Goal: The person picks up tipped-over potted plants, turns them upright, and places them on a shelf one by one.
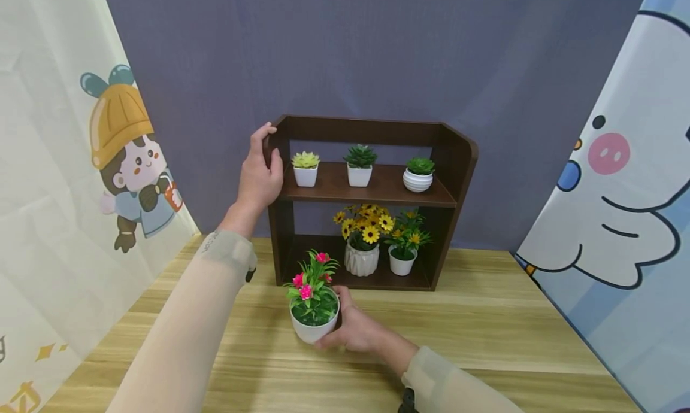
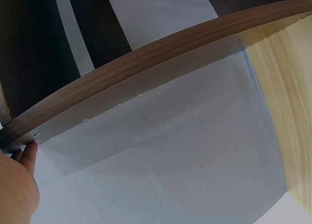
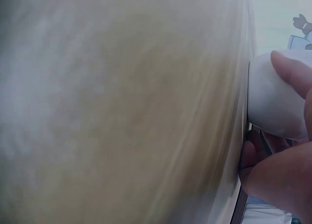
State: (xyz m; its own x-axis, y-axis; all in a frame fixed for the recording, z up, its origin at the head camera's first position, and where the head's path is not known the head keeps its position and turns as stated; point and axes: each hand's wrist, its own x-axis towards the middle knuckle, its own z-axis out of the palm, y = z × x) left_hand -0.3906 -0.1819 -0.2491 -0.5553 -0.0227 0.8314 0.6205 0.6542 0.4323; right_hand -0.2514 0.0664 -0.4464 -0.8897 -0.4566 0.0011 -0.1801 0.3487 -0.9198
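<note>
Wooden table [image 1: 485, 335]; my right hand [image 1: 358, 329] grips pink-flower pot [image 1: 314, 323], left hand [image 1: 260, 176] clasps shelf [image 1: 372, 191] side; top-heavy pot may tip.

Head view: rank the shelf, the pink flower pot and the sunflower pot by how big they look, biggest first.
1. Shelf, by far the largest.
2. Pink flower pot and sunflower pot: these look about alike. The pink one, gripped by the right hand, sits nearer the camera, so ranking them is unsure.
</note>
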